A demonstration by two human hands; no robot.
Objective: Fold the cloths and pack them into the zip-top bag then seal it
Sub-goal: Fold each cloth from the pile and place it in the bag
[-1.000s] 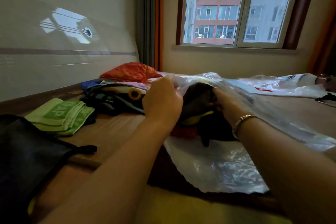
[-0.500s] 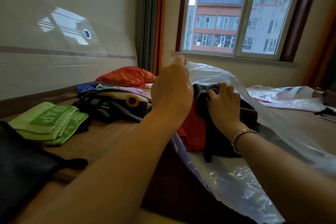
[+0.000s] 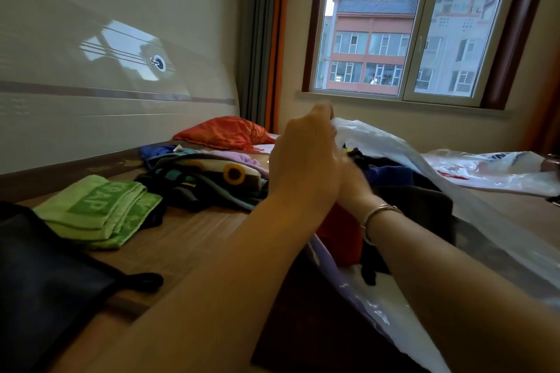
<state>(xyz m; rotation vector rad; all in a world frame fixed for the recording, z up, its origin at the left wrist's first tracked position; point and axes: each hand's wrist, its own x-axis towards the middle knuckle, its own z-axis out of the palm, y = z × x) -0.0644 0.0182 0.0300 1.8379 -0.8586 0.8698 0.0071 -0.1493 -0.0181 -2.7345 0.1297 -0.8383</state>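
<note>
- Pale wall (image 3: 91,9) fills the upper left of the frame, with a bright patch of reflected window light on it; a window (image 3: 409,33) in the upper right looks out on a red-brick building.
- Brown wooden table (image 3: 194,230) runs across the middle of the frame and carries everything else.
- Clear zip-top bag (image 3: 500,239) spreads over the right half, its upper sheet lifted at centre frame so the mouth gapes toward the camera.
- Inside the bag lie dark cloths (image 3: 418,206) with a red piece (image 3: 339,236) at the near edge and a blue bit further in.
- Black fabric (image 3: 39,275) with a loop sits in the lower left corner.
- Loose pile of cloths (image 3: 206,182), dark with teal, purple and a yellow-ringed pattern, lies at centre left, just beside the bag's mouth.
- Folded green towel (image 3: 97,212) with pale lettering rests left of that pile, near the black fabric.
- Orange-red pillow (image 3: 224,132) lies behind the pile, against the wall.
- Another plastic bag (image 3: 491,169) with red print lies flat at the right edge, behind the zip-top bag.
- Left hand (image 3: 306,157), at centre frame, pinches the raised top edge of the zip-top bag.
- Right hand (image 3: 353,182) reaches into the bag's mouth, mostly hidden behind the left hand and blurred; whether its fingers clasp a cloth I cannot tell. A metal bracelet (image 3: 378,212) circles its wrist.
</note>
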